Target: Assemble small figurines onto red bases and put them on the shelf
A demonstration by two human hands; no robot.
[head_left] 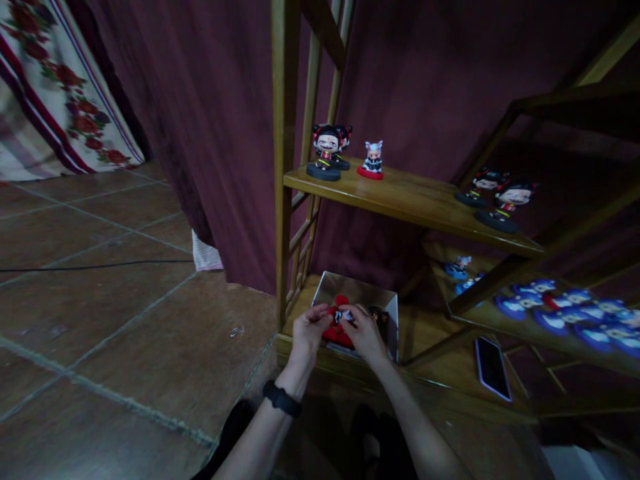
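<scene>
Over a white open box (394, 319) on the bottom shelf, my two hands meet around a small white-and-black figurine (343, 317). It lies on its side, with red at its left end. My left hand (309, 328), below a wrist with a black band (283, 399), pinches that red end. The fingers of my right hand (366, 332) close on the figurine's other end. Beneath the hands, red pieces (341, 300) lie in the box, and dark figurines (381, 315) show at its right side, partly hidden by my right hand.
A wooden shelf board (400, 197) stands above the box, bearing a small figurine on a red base (373, 162) and several black-haired figurines (327, 150). Several blue-based figurines (570, 313) fill a lower board at right. A phone (493, 368) lies on the bottom shelf. Purple curtain (225, 133) hangs behind.
</scene>
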